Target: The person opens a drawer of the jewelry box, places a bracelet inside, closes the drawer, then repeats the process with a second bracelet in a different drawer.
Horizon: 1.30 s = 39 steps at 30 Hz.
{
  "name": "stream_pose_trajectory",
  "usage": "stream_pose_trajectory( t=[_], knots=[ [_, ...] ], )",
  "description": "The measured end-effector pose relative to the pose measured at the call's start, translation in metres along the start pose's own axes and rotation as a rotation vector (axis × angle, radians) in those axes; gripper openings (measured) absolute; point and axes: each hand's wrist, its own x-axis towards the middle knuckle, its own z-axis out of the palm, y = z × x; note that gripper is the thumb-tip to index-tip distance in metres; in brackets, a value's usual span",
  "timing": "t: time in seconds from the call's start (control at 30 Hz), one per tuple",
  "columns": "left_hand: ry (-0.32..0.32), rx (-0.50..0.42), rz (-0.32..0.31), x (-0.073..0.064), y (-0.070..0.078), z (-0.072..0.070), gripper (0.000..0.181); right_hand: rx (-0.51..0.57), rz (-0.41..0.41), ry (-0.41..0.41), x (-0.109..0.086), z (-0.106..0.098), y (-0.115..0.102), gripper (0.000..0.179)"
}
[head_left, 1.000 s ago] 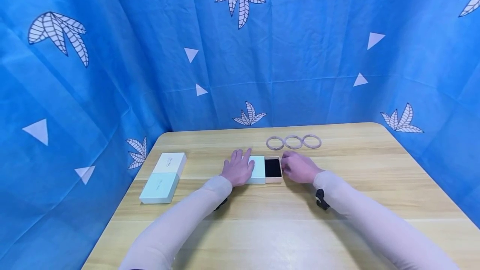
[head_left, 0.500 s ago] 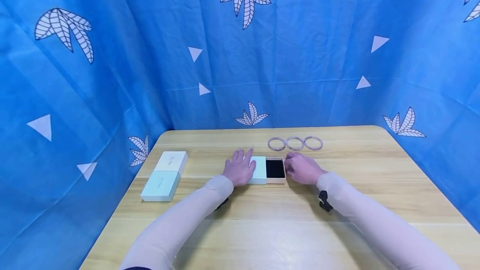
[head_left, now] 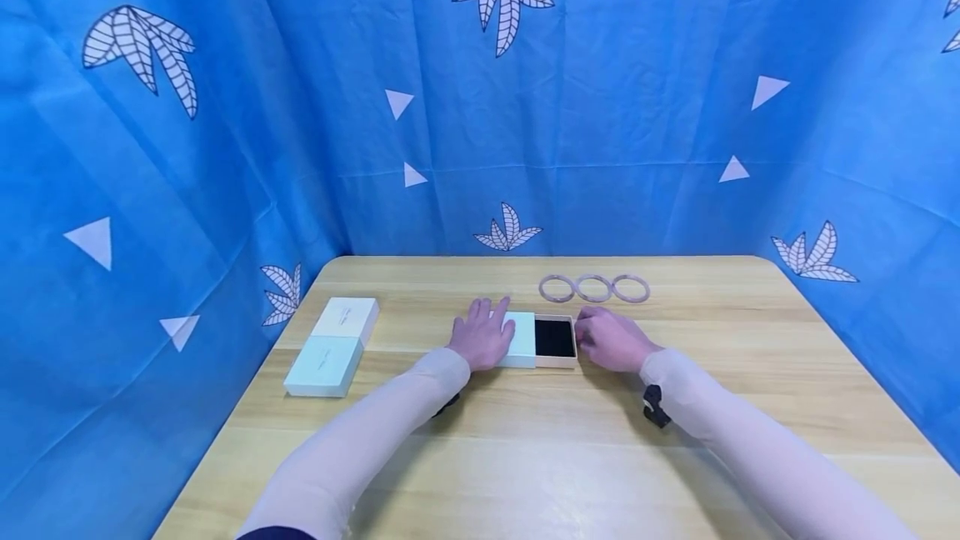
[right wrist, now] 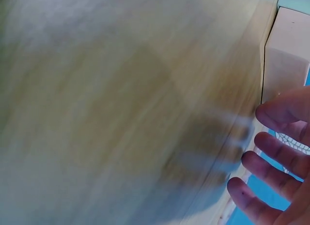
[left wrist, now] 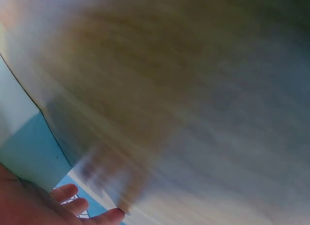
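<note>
A mint-green box sleeve lies mid-table under my left hand, which rests on it with fingers spread. From the sleeve's right side a pale pink drawer sticks out, and a black pad fills its visible part. My right hand grips the drawer's right end with bent fingers. In the right wrist view, the drawer's pink wall shows beside the fingertips; the exact grip is partly hidden. The left wrist view catches the mint sleeve beyond the left fingers.
Three pale purple bangles lie in a row behind the right hand. On the left side of the wooden table are a white box and a mint box, edge to edge. A blue patterned curtain hangs behind the table.
My right hand has moved slightly right, drawing the drawer farther out of the sleeve, so more of the black pad shows. The left hand stays on the sleeve. The head view has shifted a little.
</note>
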Motion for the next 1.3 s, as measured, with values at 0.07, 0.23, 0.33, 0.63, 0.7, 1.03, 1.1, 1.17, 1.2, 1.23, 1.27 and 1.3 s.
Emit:
stream_pose_trajectory(
  t=[0.07,0.23,0.33,0.63,0.7,1.03,1.1,1.17,1.2,1.23,1.27,1.3],
  knots=[
    [0.005,0.003,-0.005,0.000,0.000,0.001,0.064,0.005,-0.005,0.005,0.000,0.000,-0.001,0.011],
    [0.005,0.001,-0.023,-0.003,-0.001,0.000,0.063,0.027,0.007,-0.005,0.001,0.001,-0.002,0.009],
    [0.005,0.000,-0.029,-0.004,0.000,0.001,0.063,0.039,0.023,-0.024,0.000,0.000,-0.001,0.004],
    [0.005,0.010,-0.019,-0.001,0.002,0.001,0.064,0.094,0.065,-0.045,-0.001,-0.009,0.005,0.009],
    [0.006,0.011,-0.017,-0.001,0.002,0.002,0.064,0.100,0.075,-0.049,0.000,-0.011,0.006,0.010],
    [0.002,0.008,-0.016,-0.002,0.000,-0.001,0.064,0.075,0.067,-0.037,0.020,-0.029,0.004,0.011],
    [0.002,0.010,-0.013,-0.002,0.000,-0.001,0.064,0.068,0.066,-0.038,0.025,-0.031,0.005,0.013],
    [0.000,0.013,-0.010,-0.002,0.000,-0.001,0.064,0.063,0.063,-0.037,0.030,-0.032,0.006,0.016],
    [-0.002,0.015,-0.008,-0.002,0.000,-0.001,0.064,0.060,0.064,-0.037,0.033,-0.032,0.007,0.018],
    [-0.003,0.015,-0.006,-0.002,0.000,-0.001,0.064,0.055,0.061,-0.037,0.035,-0.032,0.008,0.020],
    [-0.004,0.015,-0.005,-0.002,0.000,-0.001,0.064,0.055,0.060,-0.038,0.037,-0.032,0.008,0.022],
    [-0.003,0.015,-0.003,-0.002,0.001,-0.001,0.064,0.057,0.060,-0.041,0.039,-0.032,0.008,0.023]
  ],
)
